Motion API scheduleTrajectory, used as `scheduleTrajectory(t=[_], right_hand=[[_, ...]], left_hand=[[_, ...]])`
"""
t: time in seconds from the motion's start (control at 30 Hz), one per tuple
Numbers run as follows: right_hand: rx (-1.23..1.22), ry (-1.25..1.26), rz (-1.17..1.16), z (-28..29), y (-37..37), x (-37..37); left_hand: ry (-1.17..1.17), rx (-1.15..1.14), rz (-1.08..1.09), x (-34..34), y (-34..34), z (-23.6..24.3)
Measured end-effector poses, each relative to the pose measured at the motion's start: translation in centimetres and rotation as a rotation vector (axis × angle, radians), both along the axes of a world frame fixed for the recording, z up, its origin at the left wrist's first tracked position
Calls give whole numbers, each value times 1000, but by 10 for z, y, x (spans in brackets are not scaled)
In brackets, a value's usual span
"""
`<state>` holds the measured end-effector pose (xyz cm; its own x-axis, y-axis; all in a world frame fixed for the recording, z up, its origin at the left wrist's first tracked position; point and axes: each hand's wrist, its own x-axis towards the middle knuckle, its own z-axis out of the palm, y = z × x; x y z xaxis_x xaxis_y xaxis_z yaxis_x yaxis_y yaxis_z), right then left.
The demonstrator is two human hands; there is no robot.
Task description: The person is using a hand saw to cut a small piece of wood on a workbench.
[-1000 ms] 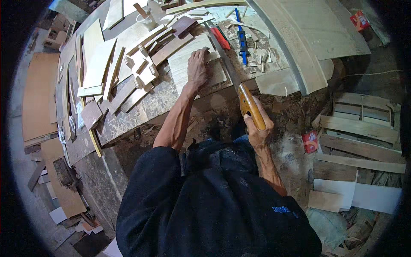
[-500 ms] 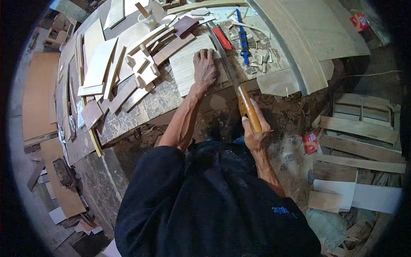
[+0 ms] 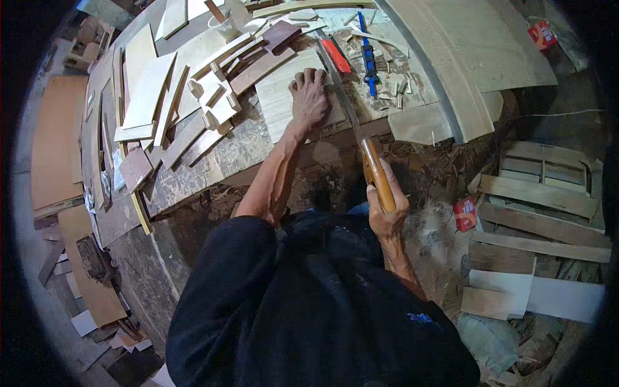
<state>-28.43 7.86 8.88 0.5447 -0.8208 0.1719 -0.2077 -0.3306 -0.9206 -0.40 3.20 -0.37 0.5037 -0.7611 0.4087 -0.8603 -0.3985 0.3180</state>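
Observation:
My right hand (image 3: 389, 205) is wrapped round the orange-brown wooden handle of a hand saw (image 3: 349, 109). Its long thin blade runs away from me along the right side of a pale wooden board (image 3: 276, 102), at the bench's near edge. Whether the teeth are in the wood cannot be made out. On top of that board my left hand (image 3: 311, 100) presses down, its fingers bent and pressed to the surface. Just right of the blade's far part lies a red tool (image 3: 336, 55). A blue clamp-like tool (image 3: 369, 63) is further right.
Wood strips and a small slotted wooden piece (image 3: 216, 97) crowd the workbench (image 3: 248, 149) on the left. A white cup (image 3: 224, 29) stands at the back. A large curved panel (image 3: 474, 51) covers the right side. Wooden frames (image 3: 538, 197) are stacked at lower right.
My right hand has drawn the saw back toward me a little. The left hand stays on the board, its fingers shifted slightly.

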Motion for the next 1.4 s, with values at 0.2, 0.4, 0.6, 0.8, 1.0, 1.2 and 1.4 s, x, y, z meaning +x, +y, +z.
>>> scheduleTrajectory(t=[0.2,0.4,0.6,0.8,1.0,1.2,1.4], right_hand=[[-5,31,27,5,-28,40],[-6,7,1,8,0,9],[-17,9,1,-3,-31,46],[-25,-81,2,-13,0,5],[21,57,6,-7,-28,39],[-44,-73,3,-18,-2,7],[-121,27,-20,-15,-2,-1]], left_hand=[[27,26,-24,-6,-6,9],[1,27,-16,-1,2,7],[2,19,-15,-4,-3,5],[20,-2,-3,-1,0,3],[8,11,-34,1,-2,3],[27,18,-35,6,2,0],[243,-15,-4,7,-7,11]])
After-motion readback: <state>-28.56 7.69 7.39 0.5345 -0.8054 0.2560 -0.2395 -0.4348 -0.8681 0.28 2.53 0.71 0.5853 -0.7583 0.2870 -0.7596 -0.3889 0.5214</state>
